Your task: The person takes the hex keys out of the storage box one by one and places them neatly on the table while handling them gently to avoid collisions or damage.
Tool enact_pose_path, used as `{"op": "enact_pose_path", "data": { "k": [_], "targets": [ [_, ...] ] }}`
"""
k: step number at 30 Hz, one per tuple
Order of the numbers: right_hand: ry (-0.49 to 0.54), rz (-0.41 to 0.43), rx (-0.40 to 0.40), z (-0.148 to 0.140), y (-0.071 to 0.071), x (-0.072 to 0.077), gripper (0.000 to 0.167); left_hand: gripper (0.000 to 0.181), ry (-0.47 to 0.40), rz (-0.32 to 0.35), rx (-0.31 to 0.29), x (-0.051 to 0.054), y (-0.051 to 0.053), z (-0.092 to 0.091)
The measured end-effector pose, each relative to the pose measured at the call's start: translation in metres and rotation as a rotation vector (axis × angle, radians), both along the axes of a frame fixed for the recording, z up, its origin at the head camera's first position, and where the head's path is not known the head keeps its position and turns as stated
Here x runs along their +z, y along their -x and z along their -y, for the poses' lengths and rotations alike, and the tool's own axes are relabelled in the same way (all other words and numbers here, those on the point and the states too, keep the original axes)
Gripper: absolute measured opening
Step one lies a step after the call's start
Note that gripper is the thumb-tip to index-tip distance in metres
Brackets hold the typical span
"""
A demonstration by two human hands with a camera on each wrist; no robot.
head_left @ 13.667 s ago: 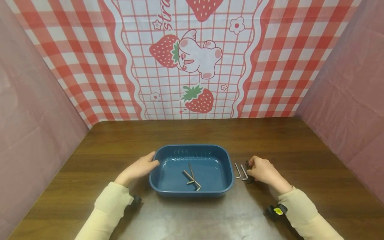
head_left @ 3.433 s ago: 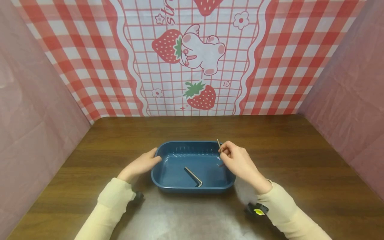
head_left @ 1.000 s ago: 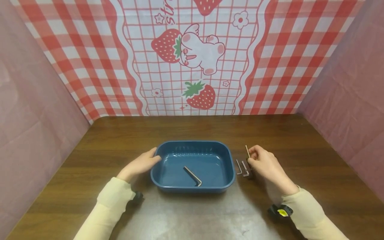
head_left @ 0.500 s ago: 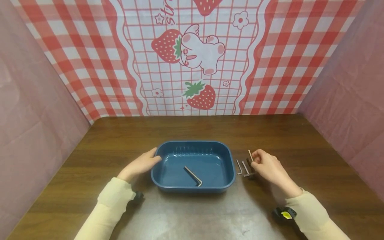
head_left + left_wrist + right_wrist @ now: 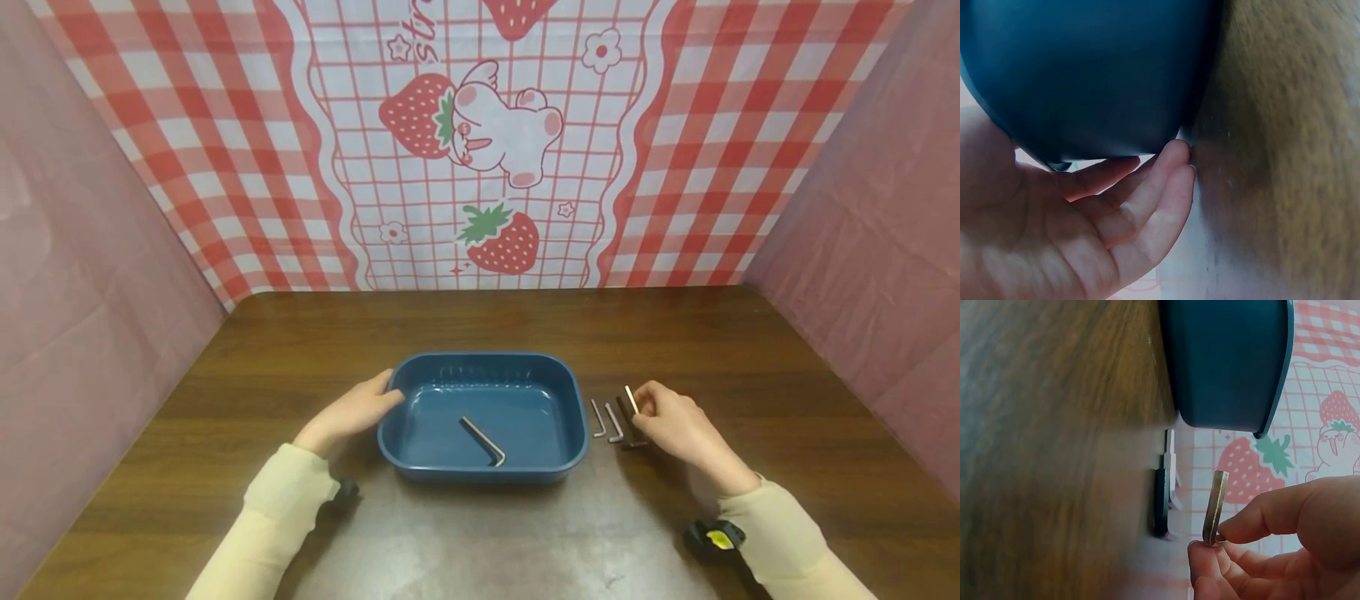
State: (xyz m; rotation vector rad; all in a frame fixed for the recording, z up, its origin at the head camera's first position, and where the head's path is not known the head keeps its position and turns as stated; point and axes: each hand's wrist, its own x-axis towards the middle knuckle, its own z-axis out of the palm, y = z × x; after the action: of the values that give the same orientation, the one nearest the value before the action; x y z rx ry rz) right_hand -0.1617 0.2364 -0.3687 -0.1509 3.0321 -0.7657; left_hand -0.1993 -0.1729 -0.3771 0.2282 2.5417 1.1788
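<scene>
My left hand (image 5: 356, 414) holds the left end of a blue tray (image 5: 480, 476), thumb over the rim and fingers against the outer wall (image 5: 1104, 94). Inside the tray lies one hex key (image 5: 483, 442). To the tray's right, my right hand (image 5: 675, 423) pinches another hex key (image 5: 632, 400) between thumb and fingers; the right wrist view shows this brassy hex key (image 5: 1215, 509) held just off the table. Beside it on the table lie two silver hex keys, a smaller one (image 5: 597, 419) and a larger one (image 5: 614, 423), and a dark hex key (image 5: 624, 410), roughly in a row.
A brown wooden table (image 5: 315, 333) carries everything. Behind it hangs a red-and-white checked cloth (image 5: 480, 167) with strawberries, and pink cloth (image 5: 862, 208) closes both sides. Each wrist wears a small black device.
Since 3.4 s ago, my right hand has carried the hex key from above the tray rightward past the row. Over the last second it lowers beside the dark hex key. The left hand stays.
</scene>
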Motion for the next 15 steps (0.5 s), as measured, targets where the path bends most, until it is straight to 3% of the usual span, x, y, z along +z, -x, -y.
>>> {"op": "enact_pose_path", "data": {
  "k": [15],
  "targets": [
    [-0.032,0.065,0.001,-0.0088,0.0015,-0.0071,0.029,0.051,-0.015,0.017,0.012,-0.0008,0.0006,0.0006]
  ]
}}
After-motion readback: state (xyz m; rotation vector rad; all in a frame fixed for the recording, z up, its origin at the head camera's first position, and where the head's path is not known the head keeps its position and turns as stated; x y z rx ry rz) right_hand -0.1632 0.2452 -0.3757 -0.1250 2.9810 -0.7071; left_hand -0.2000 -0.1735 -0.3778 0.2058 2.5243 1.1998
